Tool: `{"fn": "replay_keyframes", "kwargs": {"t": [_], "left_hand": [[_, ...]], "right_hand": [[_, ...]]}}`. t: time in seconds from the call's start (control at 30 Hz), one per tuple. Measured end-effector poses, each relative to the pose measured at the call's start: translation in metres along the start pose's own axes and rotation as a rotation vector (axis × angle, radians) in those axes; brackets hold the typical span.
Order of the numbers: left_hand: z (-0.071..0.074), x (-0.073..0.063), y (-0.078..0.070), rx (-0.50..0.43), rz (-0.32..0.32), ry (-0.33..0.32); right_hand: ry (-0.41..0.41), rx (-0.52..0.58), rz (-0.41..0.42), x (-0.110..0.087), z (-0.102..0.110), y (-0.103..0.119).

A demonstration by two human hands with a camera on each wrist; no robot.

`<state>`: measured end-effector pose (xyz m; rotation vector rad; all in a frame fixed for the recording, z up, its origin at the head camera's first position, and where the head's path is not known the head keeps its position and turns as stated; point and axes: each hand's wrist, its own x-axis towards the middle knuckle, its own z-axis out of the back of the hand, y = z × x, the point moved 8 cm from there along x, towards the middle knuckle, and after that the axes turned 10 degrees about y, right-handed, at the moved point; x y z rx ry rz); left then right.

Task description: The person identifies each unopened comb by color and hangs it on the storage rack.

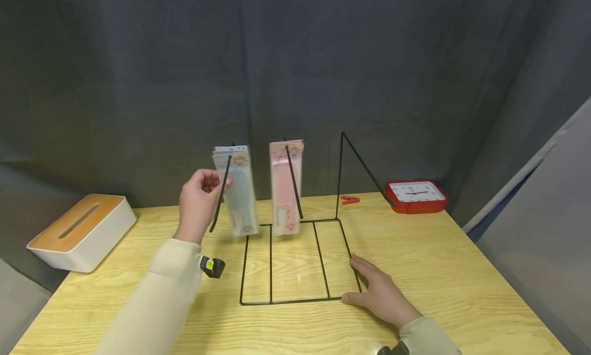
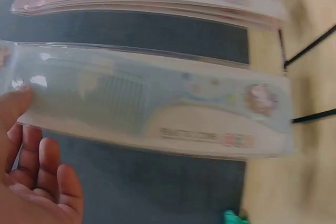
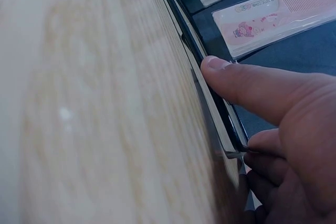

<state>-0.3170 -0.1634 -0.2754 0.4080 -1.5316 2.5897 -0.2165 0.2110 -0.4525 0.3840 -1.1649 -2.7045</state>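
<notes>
My left hand [image 1: 197, 203] pinches a packaged light-blue comb [image 2: 123, 95], thumb on its clear front and fingers at the edge behind. Several such packs hang together, overlapping, from the left hook of a black wire rack [image 1: 300, 300]. The rack's middle hook carries several packaged pink combs [image 1: 285, 188]. At the front right corner of the rack's base, my right hand [image 1: 380, 296] rests with its thumb on the front bar and its fingers along the side bar. Its lower fingers are partly hidden in the right wrist view.
A bare third hook [image 1: 365, 165] rises at the rack's right. Behind it lie a red clip [image 1: 350, 199] and a red-framed clock [image 1: 417, 196]. A white tissue box [image 1: 87, 237] with a wooden lid stands left on the wood-grain table [image 1: 461, 293]. A dark curtain [image 1: 295, 62] hangs behind.
</notes>
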Motion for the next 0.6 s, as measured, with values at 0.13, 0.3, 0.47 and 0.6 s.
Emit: {"fn": "replay_keyframes", "kwargs": {"t": [0.13, 0.3, 0.47, 0.6], "left_hand": [[-0.007, -0.009, 0.029, 0.013, 0.011, 0.029], [-0.022, -0.032, 0.070, 0.060, 0.058, 0.110], [-0.039, -0.064, 0.096, 0.055, 0.100, 0.182], [-0.052, -0.098, 0.099, 0.172, 0.055, 0.264]], "right_hand": [[0.000, 0.012, 0.002, 0.002, -0.001, -0.002], [-0.011, 0.053, -0.031, 0.001, -0.001, -0.007], [-0.064, 0.030, -0.072, -0.005, 0.003, -0.010], [-0.114, -0.033, -0.063, -0.015, 0.007, -0.006]]}}
